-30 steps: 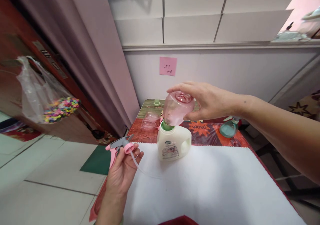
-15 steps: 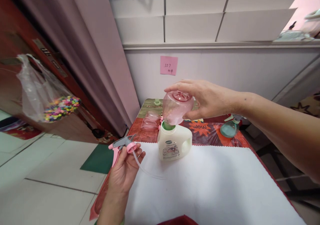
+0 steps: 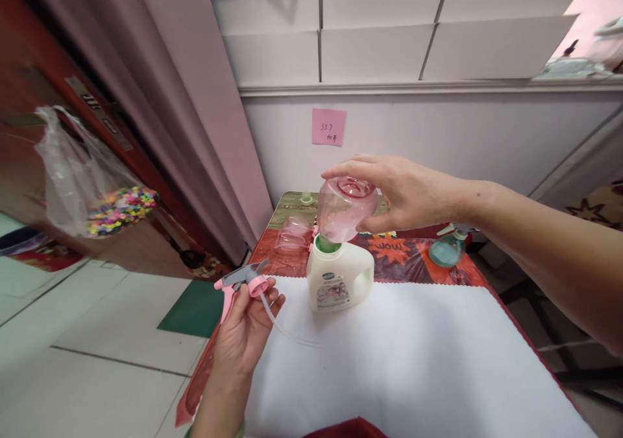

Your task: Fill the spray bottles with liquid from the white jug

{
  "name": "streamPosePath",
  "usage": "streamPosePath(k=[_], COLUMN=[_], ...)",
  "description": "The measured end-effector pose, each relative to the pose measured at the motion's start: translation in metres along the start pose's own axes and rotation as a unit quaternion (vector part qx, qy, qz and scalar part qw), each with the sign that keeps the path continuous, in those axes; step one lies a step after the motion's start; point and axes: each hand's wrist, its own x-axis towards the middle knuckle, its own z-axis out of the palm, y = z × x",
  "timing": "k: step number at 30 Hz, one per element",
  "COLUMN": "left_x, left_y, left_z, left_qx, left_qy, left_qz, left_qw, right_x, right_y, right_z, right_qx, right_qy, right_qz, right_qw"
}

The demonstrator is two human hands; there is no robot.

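My right hand (image 3: 403,191) grips a clear pink spray bottle body (image 3: 344,209) upside down, its neck resting in the green mouth of a white detergent jug (image 3: 339,277) that stands on the white cloth (image 3: 413,366). My left hand (image 3: 246,334) holds a pink and grey trigger sprayer head (image 3: 241,283) near the table's left edge; its thin clear tube (image 3: 287,333) trails across the cloth.
A teal spray bottle (image 3: 446,248) stands at the back right on the red patterned tablecloth (image 3: 403,256). A clear pink bottle (image 3: 291,235) lies behind the jug, a small green cap (image 3: 305,198) farther back. A plastic bag of coloured beads (image 3: 92,191) hangs left.
Almost nothing has moved. My left hand with the sprayer head has drifted slightly to the right; the inverted bottle stays on the jug's mouth.
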Motion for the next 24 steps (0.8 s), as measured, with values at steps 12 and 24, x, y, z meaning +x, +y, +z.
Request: streamPosePath(k=[12, 24], left_x=[0.000, -0.001], left_y=[-0.003, -0.005], left_z=[-0.003, 0.008], left_qx=[0.007, 0.035], left_qy=[0.009, 0.043], left_qz=[-0.003, 0.022], left_qw=[1.000, 0.998], right_x=[-0.001, -0.012], right_y=[-0.001, 0.004], right_z=[0.000, 0.006], right_qx=[0.006, 0.032], right_qy=[0.000, 0.040], right_qz=[0.005, 0.021], right_qw=[1.000, 0.998])
